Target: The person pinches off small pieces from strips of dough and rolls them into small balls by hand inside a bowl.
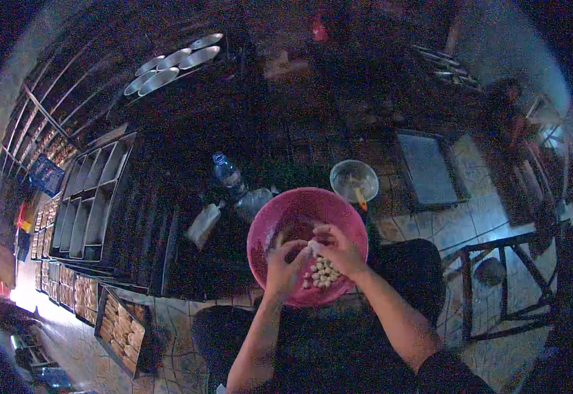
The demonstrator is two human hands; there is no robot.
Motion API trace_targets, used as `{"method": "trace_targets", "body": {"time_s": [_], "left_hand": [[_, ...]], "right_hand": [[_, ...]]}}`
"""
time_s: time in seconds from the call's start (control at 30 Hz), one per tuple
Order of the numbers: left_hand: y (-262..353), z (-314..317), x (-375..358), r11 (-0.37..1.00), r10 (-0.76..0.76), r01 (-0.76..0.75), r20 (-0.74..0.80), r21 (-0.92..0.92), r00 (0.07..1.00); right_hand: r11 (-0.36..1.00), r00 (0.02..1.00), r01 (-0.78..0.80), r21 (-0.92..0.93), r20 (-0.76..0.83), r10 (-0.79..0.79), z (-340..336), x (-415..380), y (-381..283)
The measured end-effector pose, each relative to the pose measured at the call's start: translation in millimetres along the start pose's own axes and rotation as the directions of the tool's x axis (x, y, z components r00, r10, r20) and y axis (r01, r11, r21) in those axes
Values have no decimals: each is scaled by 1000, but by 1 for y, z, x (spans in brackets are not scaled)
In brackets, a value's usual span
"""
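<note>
A pink basin [263, 266] stands between my knees, with a heap of small pale balls [324, 274] low on its right side. Over the basin my left hand [286, 262] and my right hand [340, 251] meet, their fingertips pinched on a small whitish piece [313, 245]. What the piece is cannot be made out. Just behind the basin, at its upper right, is a round bowl [354, 180] with an orange-tipped utensil in it.
A plastic bottle [229, 173] and a white packet [204, 224] lie left of the basin. Stacked metal pans [93, 197] and trays of bread [121, 330] stand left. A tray [429, 169], a metal frame [467, 295] and another person [506, 125] are at right.
</note>
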State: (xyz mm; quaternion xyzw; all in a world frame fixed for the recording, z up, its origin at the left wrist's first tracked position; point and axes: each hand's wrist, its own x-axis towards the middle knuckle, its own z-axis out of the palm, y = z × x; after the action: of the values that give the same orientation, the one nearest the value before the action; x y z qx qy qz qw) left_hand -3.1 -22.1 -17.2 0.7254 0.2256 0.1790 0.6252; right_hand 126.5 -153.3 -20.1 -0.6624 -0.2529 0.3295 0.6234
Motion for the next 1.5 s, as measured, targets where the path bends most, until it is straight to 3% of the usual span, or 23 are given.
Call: {"method": "trace_targets", "body": {"time_s": [0.03, 0.1, 0.23, 0.3, 0.43, 0.5, 0.53, 0.6, 0.93, 1.0, 1.03, 1.07, 1.1, 1.13, 1.2, 1.23, 1.3, 1.33, 1.4, 1.5], "left_hand": [[-4, 1, -1, 1000, -10, 10, 5, 1, 1000], [-7, 4, 1, 990, -129, 130, -32, 57, 991], [-12, 0, 0, 976, -181, 182, 14, -120, 983], [-16, 0, 1, 977, -97, 89, -35, -195, 995], [-22, 4, 1, 978, -97, 72, -121, -196, 988], [-18, 5, -2, 794, -374, 335, 28, -508, 927], [-14, 6, -3, 794, -374, 333, 25, -509, 927], [-5, 7, -6, 669, -443, 380, 68, -639, 894], [-17, 14, -4, 705, -446, 341, -15, -622, 895], [-20, 16, -5, 772, -409, 324, -37, -547, 912], [-20, 16, -4, 772, -410, 326, -34, -545, 912], [-21, 16, -4, 926, -275, 229, -118, -300, 954], [-22, 17, -5, 993, -116, 113, -159, -26, 980], [-22, 19, -6, 993, -114, 112, -157, -25, 981], [-22, 21, -9, 937, 212, -139, -207, 321, 955], [-22, 21, -8, 937, 212, -139, -208, 321, 955], [-15, 19, -8, 920, 263, -185, -193, 347, 945], [-11, 17, -7, 920, 262, -184, -193, 347, 945], [-4, 14, -6, 848, 308, -214, -124, 485, 943], [-3, 13, -6, 894, 254, -194, -101, 403, 962]], "right_hand": [[1000, 1000, -10, 4, -3, 10, -1, 1, 10], [973, 989, 148, -176, 12, -148, -1, 5, 20], [982, 988, 153, -107, 7, -153, 0, -2, 13], [972, 991, 133, -195, 24, -131, 2, -1, 9], [964, 993, 118, -236, 27, -115, 0, -3, -5], [725, 876, 457, -515, 120, -467, -4, 0, -6], [725, 875, 459, -514, 123, -467, -3, 0, -7], [759, 903, 403, -511, 89, -420, 0, -2, -9], [746, 899, 405, -529, 82, -429, 1, -6, -17], [807, 978, 203, -554, 75, -194, 0, -8, -21], [808, 979, 200, -553, 72, -193, -1, -7, -18], [762, 971, 230, -606, 88, -223, -2, -6, -15], [709, 962, 258, -656, 107, -251, -2, -8, -19], [709, 962, 256, -656, 104, -252, -2, -10, -24], [756, 991, 128, -642, 111, -73, -3, -15, -36], [756, 991, 129, -642, 112, -73, -3, -13, -30], [729, 925, 335, -596, 62, -374, -1, -10, -17], [730, 925, 335, -596, 62, -374, 1, -9, -16], [834, 913, 296, -465, -119, -390, 4, -9, -16], [812, 963, 213, -543, -22, -268, -5, -11, -25]]}}
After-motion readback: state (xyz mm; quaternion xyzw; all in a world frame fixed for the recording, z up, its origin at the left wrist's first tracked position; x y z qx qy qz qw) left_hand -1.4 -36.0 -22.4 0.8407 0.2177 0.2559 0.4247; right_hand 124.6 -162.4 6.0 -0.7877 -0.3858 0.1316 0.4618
